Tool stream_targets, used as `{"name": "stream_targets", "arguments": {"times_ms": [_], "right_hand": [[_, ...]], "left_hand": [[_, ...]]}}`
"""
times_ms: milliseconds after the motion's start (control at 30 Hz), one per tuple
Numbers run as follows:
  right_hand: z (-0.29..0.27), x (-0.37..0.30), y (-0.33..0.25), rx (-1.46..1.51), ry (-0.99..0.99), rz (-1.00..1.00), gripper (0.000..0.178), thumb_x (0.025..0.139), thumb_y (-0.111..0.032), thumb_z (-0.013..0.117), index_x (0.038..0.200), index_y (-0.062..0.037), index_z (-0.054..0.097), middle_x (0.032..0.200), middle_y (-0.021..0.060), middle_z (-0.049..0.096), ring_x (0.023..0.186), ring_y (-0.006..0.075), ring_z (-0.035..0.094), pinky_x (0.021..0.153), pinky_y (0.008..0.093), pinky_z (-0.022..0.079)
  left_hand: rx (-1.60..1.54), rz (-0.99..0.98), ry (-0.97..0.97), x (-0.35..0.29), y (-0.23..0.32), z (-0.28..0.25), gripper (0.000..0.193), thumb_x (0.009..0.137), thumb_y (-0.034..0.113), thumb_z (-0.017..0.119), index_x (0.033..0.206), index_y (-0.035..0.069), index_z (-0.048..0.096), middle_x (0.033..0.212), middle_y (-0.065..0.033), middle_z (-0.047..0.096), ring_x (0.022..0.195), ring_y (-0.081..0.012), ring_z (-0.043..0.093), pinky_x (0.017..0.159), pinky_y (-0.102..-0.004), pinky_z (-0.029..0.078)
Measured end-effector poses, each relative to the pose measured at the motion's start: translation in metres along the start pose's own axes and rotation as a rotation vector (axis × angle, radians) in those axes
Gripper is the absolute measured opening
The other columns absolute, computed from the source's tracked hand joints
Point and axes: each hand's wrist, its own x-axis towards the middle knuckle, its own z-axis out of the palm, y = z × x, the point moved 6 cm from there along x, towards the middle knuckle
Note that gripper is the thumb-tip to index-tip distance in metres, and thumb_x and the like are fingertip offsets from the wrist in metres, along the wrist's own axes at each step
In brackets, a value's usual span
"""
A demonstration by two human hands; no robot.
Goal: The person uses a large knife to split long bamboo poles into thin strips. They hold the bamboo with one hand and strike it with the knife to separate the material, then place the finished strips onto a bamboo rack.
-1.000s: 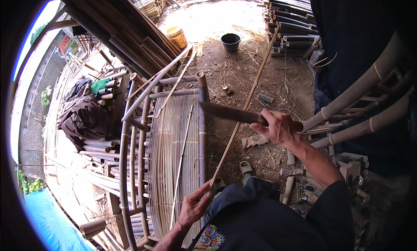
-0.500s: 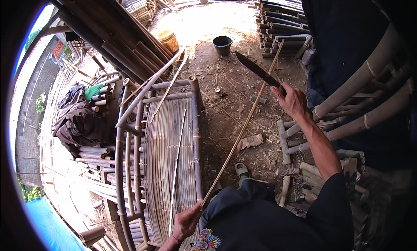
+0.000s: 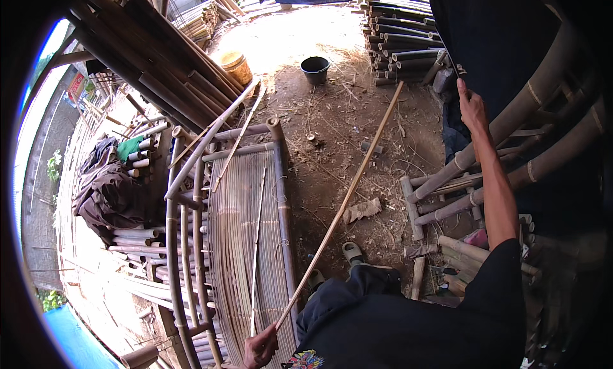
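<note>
A long bamboo strip slants from the person's left side out over the dirt ground, passing across the dark side rail of the bench. The left hand pinches its near end between thumb and fingers, low by the lap; gripping it there probably leaves the whole length exposed. Whether the far end hangs free or rests on the ground cannot be told.

The right hand is wrapped around the handle of a knife, held out at arm's length, well apart from the strip, which likely gives the blade room. The blade shows nearly edge-on against dark cloth, and how the fingers lie under the handle is hidden.

Left of the strip stands the slatted bench, with a thinner strip lying lengthwise on it, seemingly put there to be within reach. On the right, a bamboo frame stands beside the dark cloth. Farther out are a black bucket, a yellow tub and stacked poles, apparently set toward the edges so the middle serves as working room.
</note>
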Motion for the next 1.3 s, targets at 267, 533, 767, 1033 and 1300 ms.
{"name": "stream_targets", "arguments": {"times_ms": [267,533,767,1033,1300], "right_hand": [[0.11,-0.279,-0.124,0.132,-0.412,-0.682,0.057,0.085,-0.064,0.054,0.077,-0.008,0.054,0.059,0.0073,0.057,0.055,0.0263,0.064,0.048,0.0411,0.049],[0.101,-0.276,-0.138,0.168,-0.303,-0.753,0.056,0.084,-0.063,0.057,0.078,-0.0067,0.054,0.061,0.0107,0.057,0.057,0.031,0.063,0.05,0.0402,0.05],[0.103,-0.242,-0.124,0.072,-0.302,-0.678,0.058,0.086,-0.065,0.051,0.078,-0.0081,0.054,0.061,0.0102,0.06,0.058,0.0302,0.066,0.05,0.0413,0.051],[0.087,-0.191,-0.098,-0.032,-0.258,-0.513,0.061,0.089,-0.068,0.042,0.076,-0.0091,0.054,0.054,0.0094,0.056,0.05,0.028,0.062,0.044,0.0408,0.047],[0.071,-0.247,-0.142,0.204,-0.024,-1.221,0.061,0.09,-0.068,0.04,0.076,-0.0095,0.053,0.053,0.0061,0.053,0.043,0.0219,0.056,0.04,0.0375,0.047]], "left_hand": [[-0.743,0.022,-0.132,0.191,0.15,0.027,0.044,0.1,0.024,0.05,0.14,0.007,0.044,0.063,0.0074,0.041,0.051,-0.0022,0.036,0.045,-0.0187,0.028],[-0.72,0.125,-0.081,0.185,0.189,0.03,0.044,0.1,0.022,0.049,0.142,0.008,0.042,0.065,0.0088,0.039,0.054,-0.0009,0.033,0.047,-0.018,0.026],[-0.719,0.076,-0.135,0.151,0.165,0.031,0.048,0.1,0.025,0.05,0.143,0.007,0.039,0.066,0.0095,0.039,0.055,-0.0006,0.032,0.048,-0.0178,0.025],[-0.76,-0.041,-0.233,0.086,0.134,0.035,0.048,0.1,0.019,0.049,0.143,0.002,0.037,0.072,0.0075,0.041,0.059,-0.0013,0.034,0.052,-0.0174,0.027],[-0.692,-0.034,-0.188,0.081,0.129,0.028,0.047,0.1,0.018,0.05,0.143,0.003,0.039,0.074,0.0075,0.043,0.06,-0.0016,0.036,0.054,-0.0176,0.031]]}}
